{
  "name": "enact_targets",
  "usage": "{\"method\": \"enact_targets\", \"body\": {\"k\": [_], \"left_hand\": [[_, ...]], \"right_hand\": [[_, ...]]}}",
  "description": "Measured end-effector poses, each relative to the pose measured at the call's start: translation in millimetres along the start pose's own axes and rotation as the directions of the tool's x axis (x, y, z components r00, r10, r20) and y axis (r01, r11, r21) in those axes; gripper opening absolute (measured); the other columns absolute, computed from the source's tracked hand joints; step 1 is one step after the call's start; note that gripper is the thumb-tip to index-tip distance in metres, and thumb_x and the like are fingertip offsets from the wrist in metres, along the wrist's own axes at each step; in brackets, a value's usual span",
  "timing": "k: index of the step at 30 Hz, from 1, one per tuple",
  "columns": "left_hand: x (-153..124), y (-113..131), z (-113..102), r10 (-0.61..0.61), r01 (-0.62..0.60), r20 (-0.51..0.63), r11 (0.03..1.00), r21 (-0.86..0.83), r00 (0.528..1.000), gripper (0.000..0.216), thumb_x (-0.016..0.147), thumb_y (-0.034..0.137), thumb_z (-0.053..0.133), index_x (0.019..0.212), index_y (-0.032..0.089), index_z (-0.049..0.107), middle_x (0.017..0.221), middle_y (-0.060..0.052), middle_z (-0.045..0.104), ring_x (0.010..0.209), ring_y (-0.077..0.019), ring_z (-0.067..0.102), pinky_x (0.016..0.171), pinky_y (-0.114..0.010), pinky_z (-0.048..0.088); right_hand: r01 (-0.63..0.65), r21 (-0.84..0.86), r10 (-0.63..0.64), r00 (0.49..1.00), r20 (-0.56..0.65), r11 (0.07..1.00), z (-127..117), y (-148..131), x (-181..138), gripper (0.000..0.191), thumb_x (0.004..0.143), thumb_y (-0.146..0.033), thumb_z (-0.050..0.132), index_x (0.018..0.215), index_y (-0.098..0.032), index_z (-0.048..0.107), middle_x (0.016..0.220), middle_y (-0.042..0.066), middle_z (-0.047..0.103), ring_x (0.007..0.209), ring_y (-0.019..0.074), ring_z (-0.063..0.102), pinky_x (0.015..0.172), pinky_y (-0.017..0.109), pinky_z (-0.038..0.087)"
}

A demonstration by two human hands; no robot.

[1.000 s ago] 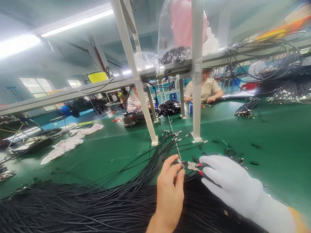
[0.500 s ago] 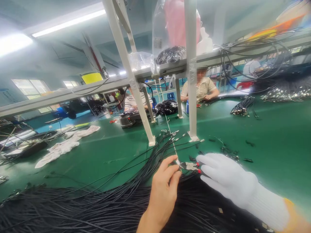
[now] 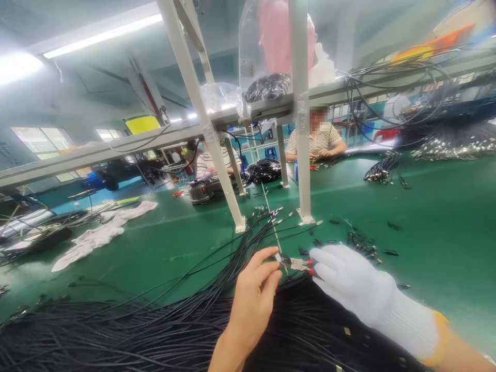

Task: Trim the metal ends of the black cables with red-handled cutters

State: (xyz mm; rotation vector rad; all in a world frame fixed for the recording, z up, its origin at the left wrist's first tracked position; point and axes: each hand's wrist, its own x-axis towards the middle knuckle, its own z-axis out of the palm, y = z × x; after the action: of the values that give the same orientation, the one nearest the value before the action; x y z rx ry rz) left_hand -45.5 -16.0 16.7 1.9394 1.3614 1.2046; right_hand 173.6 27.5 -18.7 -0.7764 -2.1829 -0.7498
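Note:
My left hand (image 3: pixel 253 294), bare, pinches a small whitish cable connector (image 3: pixel 278 257) between thumb and fingertips. In a white glove with a yellow cuff, my right hand (image 3: pixel 352 281) is closed around pliers (image 3: pixel 299 264) with red-covered handles, of which only the front part shows. The plier jaws point left and meet a dark piece right beside the connector. Whether they grip it is too small to tell. Beneath both hands spreads a thick heap of black cables (image 3: pixel 127 330); a bundle of them (image 3: pixel 244 258) runs up the bench, ending in silvery tips.
White shelf posts (image 3: pixel 304 170) stand on the green bench (image 3: pixel 437 217) beyond my hands. Black scraps (image 3: pixel 362 248) lie to the right of the posts. A white cloth (image 3: pixel 101 235) is at left, a grey-black device (image 3: pixel 201 191) farther back. Two people sit across the bench.
The view has shifted slightly, so the scene sits a little farther left. Both hands remain together at the connector, and a dark piece now shows at the plier jaws.

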Motion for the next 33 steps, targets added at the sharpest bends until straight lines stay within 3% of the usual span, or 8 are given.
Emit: {"method": "enact_targets", "body": {"k": [8, 10, 13, 15, 18, 22, 26, 33], "left_hand": [[3.3, 2.5, 0.1, -0.054, 0.052, -0.009, 0.99, -0.129, 0.999, 0.02, 0.091, 0.025, 0.057, 0.084, 0.018, 0.074, 0.132, -0.011, 0.061, 0.054, -0.0071, 0.051, 0.053, -0.025, 0.05], [3.2, 3.5, -0.8, -0.058, 0.056, -0.011, 0.985, -0.161, 0.998, 0.02, 0.09, 0.025, 0.057, 0.083, 0.018, 0.074, 0.132, -0.011, 0.061, 0.055, -0.0066, 0.05, 0.055, -0.025, 0.05], [2.5, 3.9, -1.8, -0.058, 0.054, -0.018, 0.978, -0.204, 0.998, 0.02, 0.09, 0.025, 0.057, 0.083, 0.018, 0.074, 0.133, -0.01, 0.06, 0.054, -0.0056, 0.049, 0.057, -0.025, 0.051], [2.3, 3.4, -1.7, -0.062, 0.055, -0.026, 0.973, -0.226, 0.998, 0.019, 0.09, 0.025, 0.058, 0.087, 0.018, 0.075, 0.133, -0.01, 0.06, 0.055, -0.0059, 0.05, 0.057, -0.025, 0.051], [2.4, 2.5, -0.8, -0.063, 0.054, -0.033, 0.971, -0.233, 0.997, 0.019, 0.09, 0.025, 0.058, 0.089, 0.019, 0.075, 0.132, -0.011, 0.06, 0.057, -0.0071, 0.052, 0.057, -0.025, 0.052], [2.5, 2.8, -0.8, -0.057, 0.048, -0.039, 0.98, -0.196, 0.998, 0.018, 0.091, 0.025, 0.058, 0.084, 0.018, 0.073, 0.132, -0.009, 0.061, 0.057, -0.0069, 0.052, 0.057, -0.025, 0.051], [1.9, 4.2, -1.8, -0.055, 0.049, -0.027, 0.981, -0.19, 0.998, 0.018, 0.091, 0.024, 0.057, 0.083, 0.019, 0.073, 0.132, -0.007, 0.061, 0.057, -0.0063, 0.051, 0.057, -0.024, 0.051], [2.5, 5.1, -2.1, -0.067, 0.064, -0.007, 0.978, -0.199, 0.998, 0.018, 0.091, 0.022, 0.057, 0.085, 0.02, 0.074, 0.132, -0.007, 0.061, 0.057, -0.006, 0.051, 0.058, -0.024, 0.051]], "right_hand": [[-0.117, 0.163, 0.123, 0.992, -0.026, 0.98, -1.5, -13.3, 2.5, 0.023, 0.091, -0.016, 0.048, 0.07, -0.021, 0.057, 0.079, 0.005, 0.067, 0.07, 0.017, 0.063, 0.066, 0.03, 0.05], [-0.252, 0.298, 0.223, 0.966, 0.127, 0.921, -6.7, -17.6, 5.9, 0.021, 0.09, -0.019, 0.05, 0.07, -0.021, 0.057, 0.074, 0.001, 0.065, 0.064, 0.014, 0.061, 0.059, 0.026, 0.049], [-0.505, 0.389, 0.329, 0.837, 0.437, 0.771, -16.8, -21.0, 10.6, 0.02, 0.089, -0.024, 0.052, 0.069, -0.023, 0.055, 0.063, -0.004, 0.059, 0.056, 0.0116, 0.057, 0.05, 0.023, 0.046], [-0.569, 0.393, 0.363, 0.796, 0.485, 0.723, -20.1, -20.7, 10.6, 0.018, 0.089, -0.027, 0.052, 0.073, -0.024, 0.058, 0.065, -0.004, 0.061, 0.058, 0.0128, 0.059, 0.052, 0.024, 0.049], [-0.461, 0.412, 0.369, 0.885, 0.285, 0.786, -15.5, -17.6, 5.5, 0.015, 0.088, -0.026, 0.054, 0.076, -0.024, 0.062, 0.09, 0.001, 0.071, 0.077, 0.0167, 0.067, 0.067, 0.029, 0.055], [-0.197, 0.304, 0.208, 0.978, -0.005, 0.932, -4.0, -14.0, -0.2, 0.018, 0.088, -0.02, 0.054, 0.071, -0.022, 0.059, 0.103, 0.007, 0.071, 0.09, 0.0206, 0.066, 0.08, 0.036, 0.054], [-0.12, 0.202, 0.135, 0.989, -0.061, 0.972, -2.3, -12.8, 1.0, 0.016, 0.088, -0.018, 0.054, 0.072, -0.021, 0.059, 0.101, 0.009, 0.07, 0.087, 0.0214, 0.064, 0.079, 0.039, 0.053], [-0.114, 0.198, 0.13, 0.989, -0.068, 0.973, -6.6, -13.5, 3.9, 0.017, 0.088, -0.016, 0.055, 0.072, -0.019, 0.059, 0.101, 0.01, 0.069, 0.087, 0.0213, 0.06, 0.079, 0.039, 0.051]]}}
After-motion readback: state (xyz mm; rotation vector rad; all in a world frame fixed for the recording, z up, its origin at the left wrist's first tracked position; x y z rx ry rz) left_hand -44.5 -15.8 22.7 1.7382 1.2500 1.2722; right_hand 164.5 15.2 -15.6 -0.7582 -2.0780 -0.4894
